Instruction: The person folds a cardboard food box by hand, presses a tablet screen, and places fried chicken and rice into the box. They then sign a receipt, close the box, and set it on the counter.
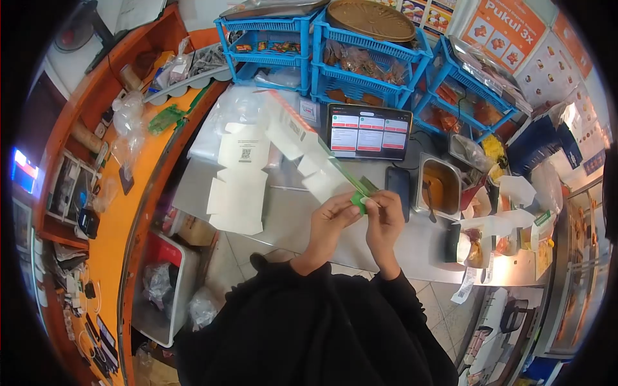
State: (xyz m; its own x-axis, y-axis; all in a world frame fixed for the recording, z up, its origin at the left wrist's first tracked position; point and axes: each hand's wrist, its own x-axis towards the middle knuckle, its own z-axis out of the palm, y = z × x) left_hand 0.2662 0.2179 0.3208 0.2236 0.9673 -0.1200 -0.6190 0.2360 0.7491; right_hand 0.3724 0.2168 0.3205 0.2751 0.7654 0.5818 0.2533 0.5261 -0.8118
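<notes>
A partly folded cardboard box blank, white with green and red-orange areas, slants up from my hands over the steel counter. My left hand pinches its green end from the left. At the same green end, my right hand grips from the right, the fingertips of both hands nearly touching. Another flat white box blank with a printed code lies on the counter to the left. Behind my hands stands a tablet with a lit screen, and a dark phone lies beside my right hand.
Blue plastic racks hold packets at the back. A metal container with orange sauce and a utensil sits right of the phone. Open food boxes stand further right. An orange shelf and a bin are at left.
</notes>
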